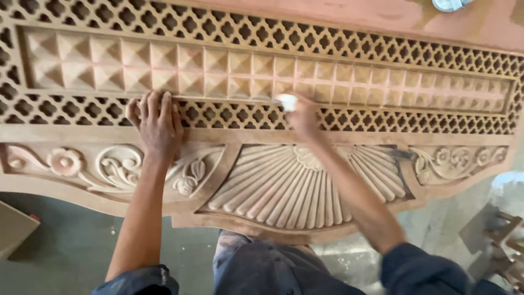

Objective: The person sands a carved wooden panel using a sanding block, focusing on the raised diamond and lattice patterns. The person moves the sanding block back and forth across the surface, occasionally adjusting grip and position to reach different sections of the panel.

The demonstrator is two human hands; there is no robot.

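The left hand (156, 123) lay flat and empty on the carved wooden panel (284, 186). The right hand (302, 117) pinched a small white pad (286, 101) against its lattice. The panel looked heavy, stiff, fragile at the fretwork; the solid rails seemed the safest hold.

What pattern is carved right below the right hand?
A fan of radiating ribs, like a shell, in the head view.

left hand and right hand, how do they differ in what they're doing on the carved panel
The left hand lies flat, fingers spread, on the lattice strip of the carved wooden panel and holds nothing. The right hand is closed on a small white piece at the edge of the pyramid-block row and looks motion-blurred, while the left is sharp. Both rest on the panel, reaching from dark blue sleeves.
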